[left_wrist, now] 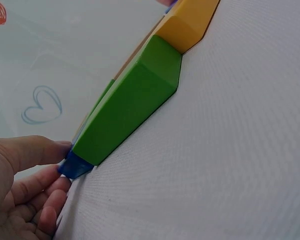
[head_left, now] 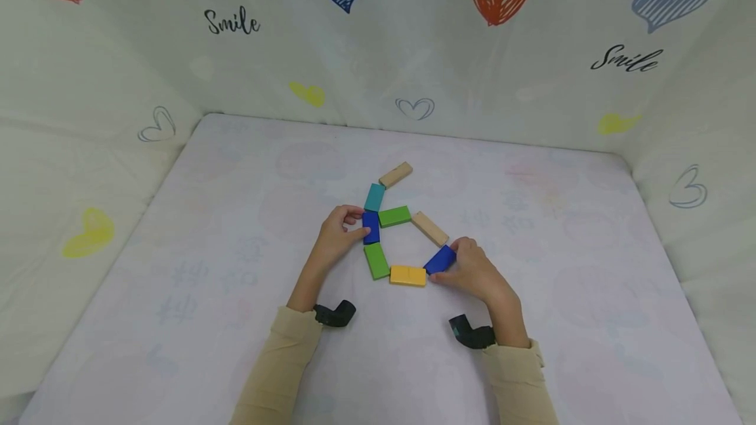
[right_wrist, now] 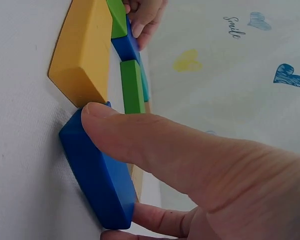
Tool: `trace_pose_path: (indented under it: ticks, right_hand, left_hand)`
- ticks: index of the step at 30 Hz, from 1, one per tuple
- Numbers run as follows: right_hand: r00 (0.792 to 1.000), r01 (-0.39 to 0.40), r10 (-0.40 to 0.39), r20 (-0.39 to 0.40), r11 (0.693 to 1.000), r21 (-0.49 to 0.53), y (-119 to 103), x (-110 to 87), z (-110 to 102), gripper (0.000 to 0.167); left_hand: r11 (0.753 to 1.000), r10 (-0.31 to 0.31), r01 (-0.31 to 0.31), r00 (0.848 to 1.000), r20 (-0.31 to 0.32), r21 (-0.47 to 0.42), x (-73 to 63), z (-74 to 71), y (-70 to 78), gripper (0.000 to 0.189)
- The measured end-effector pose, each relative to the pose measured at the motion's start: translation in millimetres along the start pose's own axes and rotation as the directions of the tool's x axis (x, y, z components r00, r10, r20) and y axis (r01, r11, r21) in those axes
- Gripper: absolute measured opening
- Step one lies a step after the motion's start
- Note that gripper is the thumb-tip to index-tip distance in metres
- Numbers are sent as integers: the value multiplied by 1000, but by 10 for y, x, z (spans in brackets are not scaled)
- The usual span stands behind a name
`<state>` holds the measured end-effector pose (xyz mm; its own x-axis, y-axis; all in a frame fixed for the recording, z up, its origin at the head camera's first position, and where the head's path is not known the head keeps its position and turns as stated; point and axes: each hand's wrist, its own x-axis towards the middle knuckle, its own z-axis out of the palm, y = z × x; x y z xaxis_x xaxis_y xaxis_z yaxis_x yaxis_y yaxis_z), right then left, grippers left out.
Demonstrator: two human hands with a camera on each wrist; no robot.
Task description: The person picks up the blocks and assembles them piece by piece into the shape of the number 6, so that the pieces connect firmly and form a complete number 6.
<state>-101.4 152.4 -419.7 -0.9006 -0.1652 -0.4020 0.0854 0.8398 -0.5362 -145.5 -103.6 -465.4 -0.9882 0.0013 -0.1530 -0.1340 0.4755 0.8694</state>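
Observation:
Small coloured blocks lie in a ring on the table, with a tail rising from its upper left. My left hand (head_left: 339, 235) holds the left blue block (head_left: 371, 227) between thumb and fingers. Above that block is a teal block (head_left: 375, 197), and below it a green block (head_left: 377, 261). My right hand (head_left: 472, 271) grips the right blue block (head_left: 440, 260) by its ends, thumb at the lower end. This block meets a yellow block (head_left: 408, 275) and a tan block (head_left: 430, 229). Another green block (head_left: 394, 216) closes the ring's top.
A second tan block (head_left: 396, 175) tops the tail, touching the teal one. The white table (head_left: 236, 346) is enclosed by a pale curtain (head_left: 378, 51) printed with hearts at the back and sides. Black wrist cameras (head_left: 336, 313) sit at both cuffs.

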Motion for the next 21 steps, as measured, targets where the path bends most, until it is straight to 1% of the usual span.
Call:
trace_pose_path:
  ticks: [11, 21]
  right_hand:
    - [1000, 24, -24, 9, 1000, -10, 17, 1, 26, 68]
    - [999, 49, -49, 7, 999, -21, 23, -11, 26, 67]
  left_hand:
    - [1000, 11, -11, 1000, -2, -5, -7, 17, -16, 39]
    - [1000, 24, -24, 1000, -8, -4, -24, 26, -20, 39]
